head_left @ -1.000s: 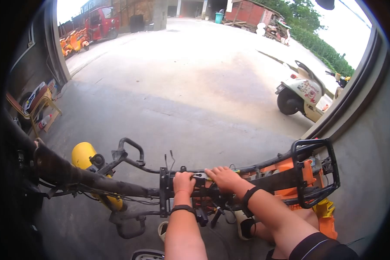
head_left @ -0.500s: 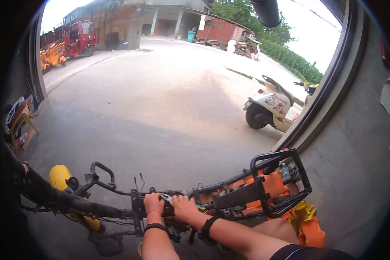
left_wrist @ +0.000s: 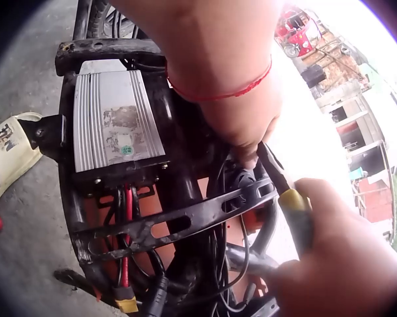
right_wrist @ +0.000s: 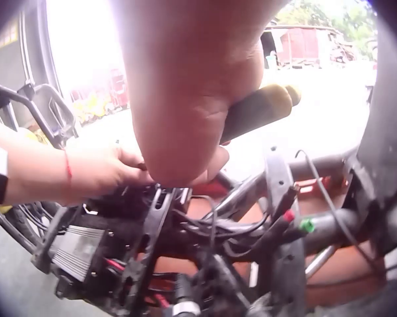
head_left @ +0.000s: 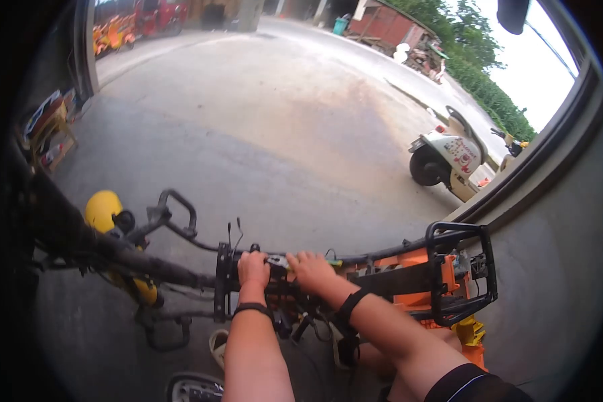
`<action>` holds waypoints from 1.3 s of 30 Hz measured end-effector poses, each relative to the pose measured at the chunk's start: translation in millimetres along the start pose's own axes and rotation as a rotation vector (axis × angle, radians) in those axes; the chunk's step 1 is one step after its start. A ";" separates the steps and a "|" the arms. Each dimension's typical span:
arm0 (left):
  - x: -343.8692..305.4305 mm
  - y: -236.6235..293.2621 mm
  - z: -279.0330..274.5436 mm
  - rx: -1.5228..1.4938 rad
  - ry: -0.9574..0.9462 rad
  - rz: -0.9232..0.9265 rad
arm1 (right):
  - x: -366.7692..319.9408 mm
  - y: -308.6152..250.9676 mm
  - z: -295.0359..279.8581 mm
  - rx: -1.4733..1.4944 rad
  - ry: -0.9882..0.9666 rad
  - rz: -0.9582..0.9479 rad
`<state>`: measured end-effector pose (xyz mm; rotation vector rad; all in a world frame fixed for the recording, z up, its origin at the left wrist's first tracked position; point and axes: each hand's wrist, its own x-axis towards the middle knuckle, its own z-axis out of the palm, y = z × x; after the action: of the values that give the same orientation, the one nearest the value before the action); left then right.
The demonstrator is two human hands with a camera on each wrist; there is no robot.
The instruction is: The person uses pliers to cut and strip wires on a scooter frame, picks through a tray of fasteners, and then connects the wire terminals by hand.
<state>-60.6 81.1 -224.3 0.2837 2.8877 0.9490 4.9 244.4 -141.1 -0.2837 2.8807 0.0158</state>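
**Pliers at the wiring of a stripped frame**

We see the yellow-handled pliers [left_wrist: 285,193] at the middle of the black frame [left_wrist: 185,221]. Their dark tip points into the wiring just under the left hand's fingertips. The right hand [head_left: 311,268] is wrapped tightly round the handles, and in the right wrist view their ends stick out of the fist. The left hand [head_left: 253,268] sits just beside it on the same crossbar, fingers bunched down among the cables. We cannot tell whether they pinch a wire or only press on it. A thin red thread [left_wrist: 218,92] circles that wrist.

Just beside the left hand, a ribbed silver controller box [left_wrist: 116,122] is mounted inside the frame, its label worn. Below it, red wires run down to a yellow connector [left_wrist: 127,304]. In the right wrist view a green connector [right_wrist: 307,226] shows among the black cables.

Further out, orange bodywork [head_left: 415,268] and a black rear rack [head_left: 459,268] lie to the right of the hands, and a yellow rounded part [head_left: 102,209] to the left. The frame rests on a concrete floor [head_left: 281,134] at an open doorway. A white scooter [head_left: 445,157] is parked well apart outside.
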 end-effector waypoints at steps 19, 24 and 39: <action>-3.0 -3.8 -4.4 -0.039 -0.054 0.069 | -13.0 -74.8 28.0 -0.057 0.113 0.376; 2.8 -14.0 3.2 -0.037 -0.036 0.078 | -7.7 -88.4 22.1 0.020 0.103 0.444; 0.6 4.4 -19.5 0.015 -0.156 -0.020 | 10.1 18.4 -29.8 -0.192 -0.051 -0.233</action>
<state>-63.3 73.4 -206.1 0.3145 2.7517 0.8611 -15.5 259.5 -114.8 -0.6435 2.7793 0.2541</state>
